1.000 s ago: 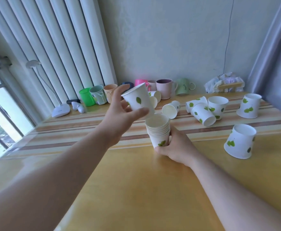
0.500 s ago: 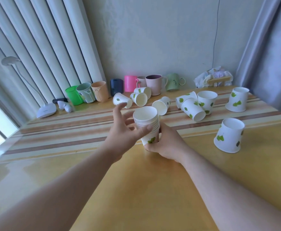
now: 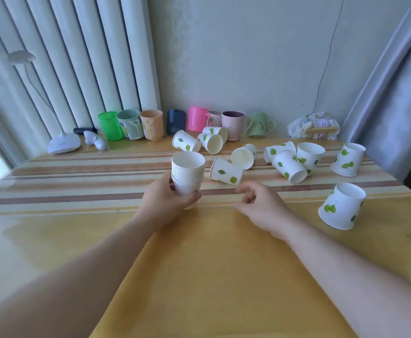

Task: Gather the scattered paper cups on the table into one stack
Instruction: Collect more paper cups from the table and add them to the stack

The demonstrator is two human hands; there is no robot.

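Note:
A stack of white paper cups (image 3: 188,172) with green leaf prints stands upright at the table's middle, and my left hand (image 3: 167,203) grips its lower part. My right hand (image 3: 260,206) hovers just to the right of the stack, fingers loosely curled, holding nothing. A loose cup (image 3: 226,171) lies on its side right behind that hand. Several more cups lie tipped further back, among them one (image 3: 186,141) at the left and one (image 3: 289,167) at the right. Two cups (image 3: 348,159) (image 3: 342,206) stand upside down at the right.
A row of coloured plastic cups and mugs (image 3: 150,124) lines the wall at the back. A white desk lamp base (image 3: 64,142) sits at back left and a crumpled bundle (image 3: 313,125) at back right. The yellow table (image 3: 211,264) has a striped runner across it.
My left hand dropped its cup into the stack and then took over holding the stack. My right hand let go of the stack and moved off to the right.

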